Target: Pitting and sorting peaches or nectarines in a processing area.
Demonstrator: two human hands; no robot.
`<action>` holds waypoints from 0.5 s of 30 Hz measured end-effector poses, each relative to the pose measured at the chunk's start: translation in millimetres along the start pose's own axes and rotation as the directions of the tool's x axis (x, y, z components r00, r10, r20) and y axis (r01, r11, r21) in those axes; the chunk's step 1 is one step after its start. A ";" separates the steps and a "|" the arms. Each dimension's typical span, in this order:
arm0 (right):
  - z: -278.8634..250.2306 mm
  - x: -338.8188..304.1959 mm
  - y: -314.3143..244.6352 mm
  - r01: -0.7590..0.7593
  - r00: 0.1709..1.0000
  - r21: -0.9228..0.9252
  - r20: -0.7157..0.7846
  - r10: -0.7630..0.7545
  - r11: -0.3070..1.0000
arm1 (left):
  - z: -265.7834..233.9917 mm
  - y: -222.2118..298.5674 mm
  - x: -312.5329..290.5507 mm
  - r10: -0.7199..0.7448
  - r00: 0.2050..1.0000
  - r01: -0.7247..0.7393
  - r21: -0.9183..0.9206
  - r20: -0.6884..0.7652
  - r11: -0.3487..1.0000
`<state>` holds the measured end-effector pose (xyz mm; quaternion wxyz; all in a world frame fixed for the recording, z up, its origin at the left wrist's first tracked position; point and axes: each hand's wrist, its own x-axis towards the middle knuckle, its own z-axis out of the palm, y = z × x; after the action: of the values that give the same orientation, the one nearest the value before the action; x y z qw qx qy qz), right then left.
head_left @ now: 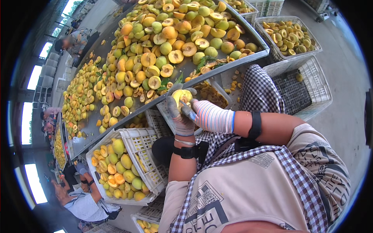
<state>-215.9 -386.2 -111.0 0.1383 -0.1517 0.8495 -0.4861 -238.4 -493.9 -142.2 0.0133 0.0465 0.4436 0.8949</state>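
Just off the near edge of a metal table, a yellow fruit sits between the person's two gloved hands. The left hand is closed around it from the left and below. The right hand, in a striped glove, has its fingers curled against the fruit's near side; I cannot tell whether it also grips a small tool. Beyond the hands, a pile of fruit, whole and halved, covers much of the table. Near on the left, a tilted white crate is full of yellow and green fruit. To the right of the person's checked apron, a pale crate holds a single fruit. Near on the far left, another person in a white top bends forward.
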 end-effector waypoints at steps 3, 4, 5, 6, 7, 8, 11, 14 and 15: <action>1.4 -4.3 -2.8 -0.115 0.993 -0.087 0.004 0.115 0.990 | -13.3 -1.3 -3.2 -0.134 0.991 0.133 0.032 0.015 0.991; 2.8 -4.6 -1.4 -0.135 0.990 -0.084 0.022 0.137 0.987 | -11.4 0.0 -4.8 -0.147 0.989 0.149 0.085 -0.032 0.985; 4.4 -3.6 3.1 -0.152 0.987 -0.072 0.042 0.156 0.986 | -7.1 4.4 -5.7 -0.205 0.979 0.206 0.109 -0.024 0.972; 4.2 -3.9 8.3 -0.135 0.989 -0.072 0.043 0.138 0.988 | -3.2 1.8 -5.3 -0.193 0.980 0.200 0.189 -0.054 0.961; 3.9 -4.2 14.4 -0.115 0.992 -0.070 0.049 0.119 0.991 | -2.8 -2.8 -3.8 -0.203 0.978 0.210 0.203 -0.057 0.956; 5.5 -3.1 23.5 -0.078 0.997 -0.104 0.020 0.081 0.991 | 0.3 -7.8 -3.5 -0.204 0.973 0.222 0.199 -0.106 0.955; -5.7 -8.1 10.4 -0.138 0.987 -0.138 0.067 0.148 0.981 | -2.8 -13.5 -6.0 -0.098 0.987 0.129 0.275 -0.124 0.953; 2.9 -4.8 8.3 -0.201 0.968 -0.046 0.145 0.205 0.979 | -7.8 -6.5 -11.2 -0.176 0.967 0.211 0.196 -0.185 0.958; 0.8 -4.3 13.9 -0.170 0.982 -0.063 0.071 0.174 0.983 | -4.8 -4.7 -10.2 -0.220 0.956 0.252 0.161 -0.191 0.954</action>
<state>-213.4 -378.4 -123.1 0.2075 -0.1001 0.8670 -0.4419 -228.8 -495.5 -149.6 0.0779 -0.0831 0.5261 0.8428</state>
